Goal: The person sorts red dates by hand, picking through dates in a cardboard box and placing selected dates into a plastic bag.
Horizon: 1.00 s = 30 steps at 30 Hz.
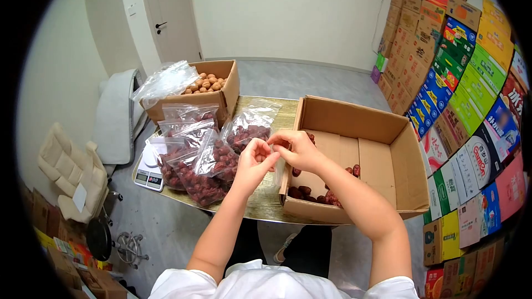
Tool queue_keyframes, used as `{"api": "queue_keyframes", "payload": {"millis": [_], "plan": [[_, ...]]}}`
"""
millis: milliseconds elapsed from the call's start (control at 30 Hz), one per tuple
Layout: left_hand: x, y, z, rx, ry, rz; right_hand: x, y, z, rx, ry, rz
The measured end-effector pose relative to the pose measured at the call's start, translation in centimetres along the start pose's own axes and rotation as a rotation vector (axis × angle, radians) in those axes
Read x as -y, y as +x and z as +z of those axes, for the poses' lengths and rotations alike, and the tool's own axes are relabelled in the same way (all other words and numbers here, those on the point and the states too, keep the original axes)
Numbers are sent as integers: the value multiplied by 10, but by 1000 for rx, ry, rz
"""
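Both hands meet over the middle of the table, between the filled bags and the large open box. My left hand (pixel 258 160) has its fingers curled, touching a small piece of clear plastic (pixel 279 170) that hangs between the hands. The fingers of my right hand (pixel 296 149) are pinched together beside it, close to the same plastic. To their left lie several clear zip bags of red dates (pixel 206 160). On the right, the cardboard box (pixel 382 188) holds loose dates (pixel 303 192) along its left side, partly hidden by my right forearm.
A box of walnuts (pixel 233 88) with empty clear bags (pixel 172 82) on it stands at the table's back left. A digital scale (pixel 149 176) sits at the left edge. Stacked cartons (pixel 465 105) line the right wall; a beige chair (pixel 75 174) stands left.
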State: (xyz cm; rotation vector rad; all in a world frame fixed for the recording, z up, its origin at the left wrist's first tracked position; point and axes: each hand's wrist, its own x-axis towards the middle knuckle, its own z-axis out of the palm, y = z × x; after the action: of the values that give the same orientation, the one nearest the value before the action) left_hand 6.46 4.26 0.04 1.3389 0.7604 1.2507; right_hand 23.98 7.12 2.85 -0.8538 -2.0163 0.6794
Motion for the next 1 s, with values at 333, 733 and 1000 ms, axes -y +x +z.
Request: {"api": "queue_keyframes", "payload": {"millis": [333, 733, 1000], "plan": [[-2, -2, 2, -23, -167, -12, -4, 0, 0, 6, 117, 60], [-35, -36, -18, 118, 800, 272, -9, 2, -5, -110, -120, -61], [-56, -48, -33, 7, 862, 485, -10, 3, -13, -184, -319, -95]]}}
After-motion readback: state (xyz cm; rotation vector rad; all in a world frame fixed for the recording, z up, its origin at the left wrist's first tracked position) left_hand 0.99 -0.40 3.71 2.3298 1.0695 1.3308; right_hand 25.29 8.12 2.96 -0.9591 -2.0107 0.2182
